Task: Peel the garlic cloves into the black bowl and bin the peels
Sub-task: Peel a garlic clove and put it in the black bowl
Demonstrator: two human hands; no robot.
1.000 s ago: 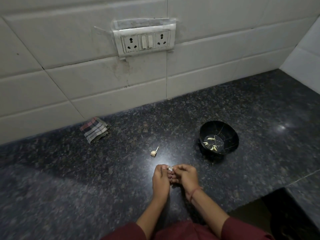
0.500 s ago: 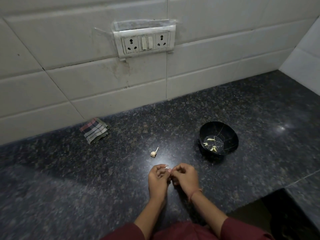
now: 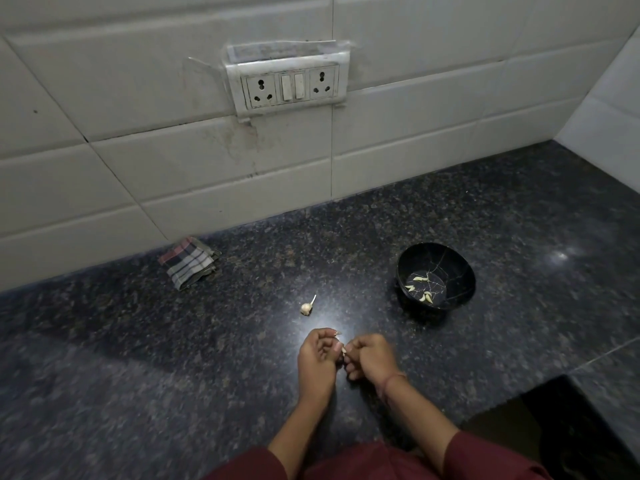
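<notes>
My left hand (image 3: 318, 358) and my right hand (image 3: 372, 358) meet over the dark granite counter (image 3: 138, 375), fingertips pinched together on a small garlic clove (image 3: 344, 351) that is mostly hidden between them. A sliver of pale peel (image 3: 336, 333) sticks up by my left fingertips. What is left of the garlic bulb (image 3: 306, 308), with its stalk, lies on the counter just beyond my hands. The black bowl (image 3: 460, 268) stands to the right and farther back, with several peeled cloves (image 3: 424, 289) in its bottom.
A folded checked cloth (image 3: 188, 261) lies against the tiled wall at the back left. A socket and switch plate (image 3: 291, 86) is on the wall above. The counter's front edge drops into a dark gap (image 3: 571, 431) at the lower right.
My hands stayed in place near the counter's front, with only the fingers working at the clove. My left fingers have opened a little and a bit of peel now shows above them.
</notes>
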